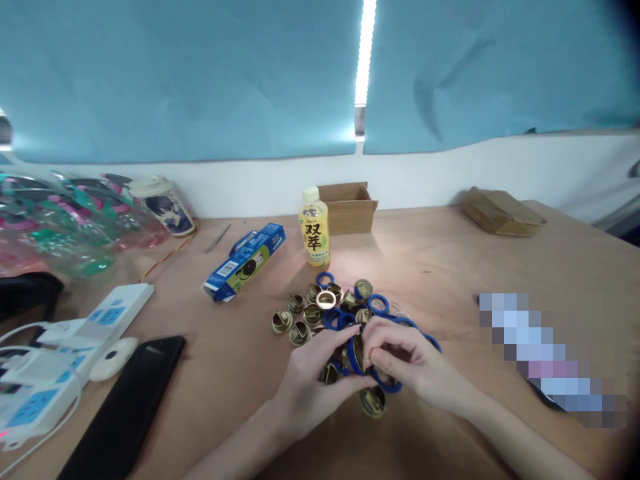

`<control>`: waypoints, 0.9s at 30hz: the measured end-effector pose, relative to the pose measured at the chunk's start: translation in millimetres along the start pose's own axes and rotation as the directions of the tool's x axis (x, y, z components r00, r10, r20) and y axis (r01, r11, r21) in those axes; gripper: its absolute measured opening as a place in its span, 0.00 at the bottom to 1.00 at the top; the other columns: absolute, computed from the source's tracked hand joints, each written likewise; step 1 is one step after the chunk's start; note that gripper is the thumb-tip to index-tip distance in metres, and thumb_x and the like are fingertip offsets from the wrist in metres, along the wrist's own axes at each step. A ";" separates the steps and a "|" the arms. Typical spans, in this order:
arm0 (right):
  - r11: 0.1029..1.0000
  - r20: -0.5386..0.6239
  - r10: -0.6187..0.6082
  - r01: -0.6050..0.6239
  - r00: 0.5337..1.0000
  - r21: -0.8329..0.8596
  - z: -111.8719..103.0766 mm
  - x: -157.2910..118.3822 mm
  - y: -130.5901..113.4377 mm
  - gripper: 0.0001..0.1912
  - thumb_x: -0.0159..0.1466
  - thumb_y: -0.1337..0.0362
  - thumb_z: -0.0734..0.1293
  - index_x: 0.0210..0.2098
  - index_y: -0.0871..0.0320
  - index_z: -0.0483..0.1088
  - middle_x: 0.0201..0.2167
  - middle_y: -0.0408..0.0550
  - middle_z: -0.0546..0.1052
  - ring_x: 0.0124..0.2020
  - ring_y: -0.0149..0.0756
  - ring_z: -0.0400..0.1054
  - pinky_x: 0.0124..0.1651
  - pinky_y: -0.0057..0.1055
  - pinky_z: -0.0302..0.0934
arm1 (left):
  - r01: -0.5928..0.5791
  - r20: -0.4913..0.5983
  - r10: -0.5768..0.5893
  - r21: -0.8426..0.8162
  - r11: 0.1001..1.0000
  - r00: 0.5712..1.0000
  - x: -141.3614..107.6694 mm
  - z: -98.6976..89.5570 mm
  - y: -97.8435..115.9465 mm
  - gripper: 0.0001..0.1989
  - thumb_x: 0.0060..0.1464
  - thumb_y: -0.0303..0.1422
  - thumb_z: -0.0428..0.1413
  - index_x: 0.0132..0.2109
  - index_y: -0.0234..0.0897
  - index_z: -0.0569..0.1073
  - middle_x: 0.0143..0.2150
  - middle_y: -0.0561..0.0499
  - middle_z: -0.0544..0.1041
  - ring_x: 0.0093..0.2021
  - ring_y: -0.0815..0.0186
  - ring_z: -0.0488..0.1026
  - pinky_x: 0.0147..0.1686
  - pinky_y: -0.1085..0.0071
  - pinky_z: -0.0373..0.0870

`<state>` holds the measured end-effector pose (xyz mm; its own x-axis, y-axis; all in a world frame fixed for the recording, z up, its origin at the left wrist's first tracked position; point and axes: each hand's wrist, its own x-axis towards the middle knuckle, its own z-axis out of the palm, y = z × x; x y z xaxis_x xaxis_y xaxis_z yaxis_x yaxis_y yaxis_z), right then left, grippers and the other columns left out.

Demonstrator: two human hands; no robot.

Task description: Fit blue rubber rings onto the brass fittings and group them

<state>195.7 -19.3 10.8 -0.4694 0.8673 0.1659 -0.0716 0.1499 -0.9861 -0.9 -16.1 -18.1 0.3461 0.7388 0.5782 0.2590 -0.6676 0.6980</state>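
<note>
Over a pile of parts, my left hand (311, 381) grips a blue ring (353, 357) by its rim between thumb and fingers, with a brass-coloured round metal piece inside it. My right hand (415, 363) is closed in a pinch at the inner side of this ring; its fingertips hide what they hold. Around both hands lie several brass-coloured round metal pieces (299, 333) with inner tabs and several loose blue rings (379, 305). One brass piece (373, 401) lies just below my hands.
Behind the pile stand a yellow drink bottle (315, 230) and an open cardboard box (350, 210). A blue carton (245, 263), power strips (75, 363), a black slab-like object (133, 407), a paper cup (163, 207) and spray bottles (75, 227) occupy the left. A brown paper package (500, 212) and a blurred-out object (550, 360) lie right.
</note>
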 end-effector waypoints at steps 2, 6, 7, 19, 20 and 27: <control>0.997 -0.002 -0.025 0.025 1.000 -0.072 0.1 -1.1 0.8 0.13 0.69 0.59 0.65 0.30 0.58 0.71 0.32 0.44 0.67 0.28 0.29 0.60 0.29 0.27 0.55 | 0.000 0.007 0.000 0.008 1.000 1.000 0.3 -0.1 -0.5 0.28 0.47 0.32 0.70 0.56 0.38 0.73 0.45 0.46 0.83 0.42 0.61 0.81 0.45 0.70 0.76; 0.986 -0.048 -0.034 0.026 0.998 -0.166 2.0 -5.0 5.0 0.04 0.68 0.66 0.64 0.36 0.55 0.65 0.31 0.41 0.66 0.30 0.31 0.60 0.33 0.28 0.57 | 0.017 0.003 -0.017 0.010 1.000 1.000 -1.2 0.1 -2.5 0.27 0.49 0.29 0.69 0.56 0.39 0.72 0.46 0.46 0.82 0.44 0.61 0.80 0.46 0.70 0.76; 0.980 -0.060 -0.048 0.035 0.997 -0.196 2.8 -6.0 5.9 0.04 0.68 0.68 0.63 0.37 0.54 0.64 0.31 0.41 0.65 0.31 0.31 0.60 0.34 0.28 0.58 | 0.018 0.005 -0.018 0.010 1.000 1.000 -1.7 0.0 -2.7 0.27 0.49 0.28 0.68 0.56 0.39 0.72 0.46 0.47 0.82 0.44 0.61 0.80 0.45 0.70 0.76; 0.634 0.112 -0.467 0.420 0.877 -0.650 12.3 -11.1 13.3 0.11 0.67 0.78 0.58 0.35 0.56 0.59 0.34 0.47 0.69 0.34 0.33 0.64 0.35 0.29 0.63 | 0.021 -0.022 -0.022 -0.058 0.998 1.000 -3.9 3.6 6.2 0.23 0.51 0.20 0.61 0.53 0.38 0.69 0.48 0.45 0.79 0.48 0.61 0.78 0.50 0.69 0.76; 0.584 0.137 -0.494 0.444 0.858 -0.679 12.6 -11.6 14.1 0.11 0.68 0.78 0.58 0.35 0.56 0.59 0.34 0.48 0.70 0.34 0.33 0.64 0.34 0.29 0.63 | 0.003 -0.022 -0.004 -0.072 0.997 1.000 -4.0 3.8 6.4 0.23 0.51 0.18 0.60 0.53 0.38 0.69 0.49 0.45 0.78 0.50 0.61 0.78 0.52 0.68 0.75; 0.358 0.225 -0.616 0.523 0.755 -0.773 14.9 -13.1 11.9 0.12 0.67 0.79 0.59 0.32 0.58 0.63 0.32 0.50 0.73 0.32 0.35 0.66 0.33 0.31 0.65 | -0.133 -0.086 0.122 -0.142 0.981 0.989 -4.6 6.0 6.5 0.26 0.49 0.12 0.56 0.53 0.36 0.69 0.50 0.43 0.77 0.52 0.59 0.76 0.53 0.64 0.75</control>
<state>188.0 -35.9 -3.2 -0.5081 0.4553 0.7311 0.4096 0.8745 -0.2600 4.5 -24.4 -18.8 0.2967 0.6570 0.6931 0.0800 -0.7403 0.6675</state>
